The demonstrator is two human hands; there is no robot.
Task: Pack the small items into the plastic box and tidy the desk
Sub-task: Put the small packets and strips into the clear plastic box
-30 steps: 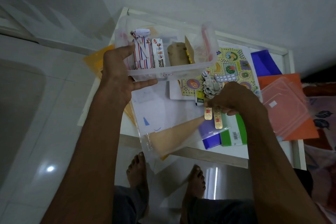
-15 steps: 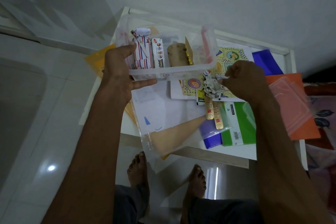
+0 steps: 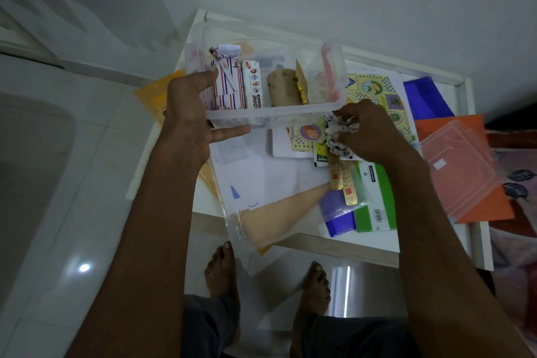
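Gripped at its near-left corner by the left hand point(image 3: 189, 113), thumb over the rim and fingers beneath, the clear plastic box point(image 3: 334, 96) is held above the white desk point(image 3: 476, 244). Inside lie a striped carton point(image 3: 228, 86), a white tube box point(image 3: 252, 83) and a brown roll point(image 3: 283, 87). Just right of the box's near-right corner, the right hand point(image 3: 374, 131) clenches a bundle: crumpled paper point(image 3: 340, 132), a yellow sachet point(image 3: 321, 154) and gold blister strips point(image 3: 344, 180) dangling below. Risk: the strips hang loosely and may snag the rim or slip free; the one-corner hold may let the box tip.
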